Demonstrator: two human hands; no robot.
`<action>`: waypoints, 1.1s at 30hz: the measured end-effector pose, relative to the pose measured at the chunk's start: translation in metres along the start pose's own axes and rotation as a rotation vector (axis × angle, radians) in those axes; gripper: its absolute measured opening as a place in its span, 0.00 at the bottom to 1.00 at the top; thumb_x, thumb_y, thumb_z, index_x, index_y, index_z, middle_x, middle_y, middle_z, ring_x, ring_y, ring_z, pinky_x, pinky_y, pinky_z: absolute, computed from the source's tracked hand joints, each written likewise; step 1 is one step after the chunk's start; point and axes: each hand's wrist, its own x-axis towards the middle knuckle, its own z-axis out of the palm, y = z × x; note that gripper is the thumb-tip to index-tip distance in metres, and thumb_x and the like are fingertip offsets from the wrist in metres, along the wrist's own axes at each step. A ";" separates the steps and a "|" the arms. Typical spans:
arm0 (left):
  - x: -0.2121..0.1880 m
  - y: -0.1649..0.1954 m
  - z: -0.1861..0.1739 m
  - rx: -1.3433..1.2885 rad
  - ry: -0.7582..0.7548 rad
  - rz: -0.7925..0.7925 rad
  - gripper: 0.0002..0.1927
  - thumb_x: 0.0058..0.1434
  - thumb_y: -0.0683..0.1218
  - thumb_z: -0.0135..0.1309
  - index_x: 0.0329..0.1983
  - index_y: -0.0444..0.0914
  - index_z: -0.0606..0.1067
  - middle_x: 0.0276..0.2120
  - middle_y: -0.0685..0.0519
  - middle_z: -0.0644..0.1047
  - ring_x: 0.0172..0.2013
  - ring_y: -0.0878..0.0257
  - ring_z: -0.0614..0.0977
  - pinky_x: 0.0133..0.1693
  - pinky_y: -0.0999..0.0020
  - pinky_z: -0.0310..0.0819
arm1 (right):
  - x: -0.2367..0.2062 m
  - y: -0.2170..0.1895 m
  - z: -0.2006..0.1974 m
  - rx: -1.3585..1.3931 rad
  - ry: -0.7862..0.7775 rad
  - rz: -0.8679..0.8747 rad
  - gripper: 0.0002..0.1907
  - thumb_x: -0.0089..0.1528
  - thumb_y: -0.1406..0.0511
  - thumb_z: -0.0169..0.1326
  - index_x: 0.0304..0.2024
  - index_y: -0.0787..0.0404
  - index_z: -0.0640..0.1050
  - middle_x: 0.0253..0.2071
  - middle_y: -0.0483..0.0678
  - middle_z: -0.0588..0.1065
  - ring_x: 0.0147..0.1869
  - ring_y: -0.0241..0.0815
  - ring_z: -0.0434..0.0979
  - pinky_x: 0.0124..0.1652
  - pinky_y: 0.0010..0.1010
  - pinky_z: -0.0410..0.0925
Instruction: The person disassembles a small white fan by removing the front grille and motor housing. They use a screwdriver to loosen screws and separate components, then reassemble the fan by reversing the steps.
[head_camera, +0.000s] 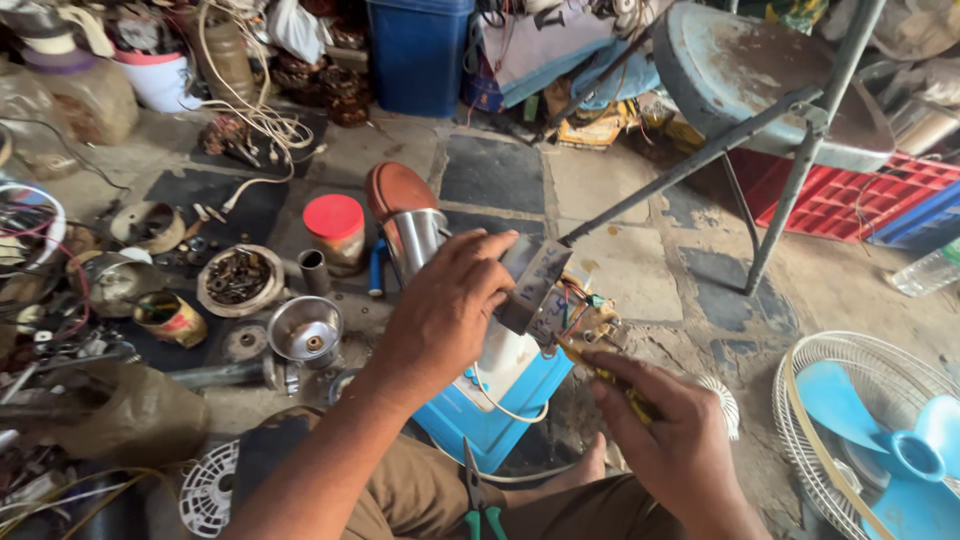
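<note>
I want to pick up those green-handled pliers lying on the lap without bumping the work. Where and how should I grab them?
Take the green-handled pliers by the two handles at the bottom, coming from below, the person's own side. The jaws point up toward the blue-and-white appliance, and the left hand and right hand crowd that end.

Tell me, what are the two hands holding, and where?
The left hand grips the metal plate on top of the blue-and-white appliance. The right hand pinches a yellow-handled tool by its handle.
</note>
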 end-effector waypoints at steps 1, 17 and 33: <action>0.000 0.000 0.000 0.004 -0.004 -0.011 0.08 0.62 0.37 0.55 0.41 0.36 0.69 0.61 0.47 0.74 0.59 0.45 0.75 0.57 0.52 0.71 | 0.005 -0.006 0.002 -0.016 0.003 0.097 0.15 0.57 0.63 0.62 0.48 0.53 0.85 0.26 0.46 0.83 0.23 0.34 0.80 0.29 0.27 0.71; -0.003 -0.003 0.000 -0.097 -0.093 -0.152 0.07 0.63 0.38 0.53 0.41 0.36 0.68 0.60 0.50 0.77 0.46 0.47 0.83 0.45 0.54 0.76 | 0.018 -0.015 0.003 -0.045 0.010 0.053 0.14 0.59 0.63 0.61 0.47 0.54 0.84 0.32 0.47 0.85 0.33 0.32 0.84 0.35 0.28 0.74; -0.005 -0.006 0.002 -0.098 -0.091 -0.156 0.08 0.63 0.37 0.54 0.42 0.36 0.68 0.62 0.50 0.75 0.45 0.48 0.84 0.44 0.55 0.78 | 0.027 0.010 0.002 0.543 -0.216 0.386 0.16 0.68 0.63 0.55 0.57 0.61 0.81 0.28 0.45 0.76 0.26 0.32 0.66 0.26 0.25 0.60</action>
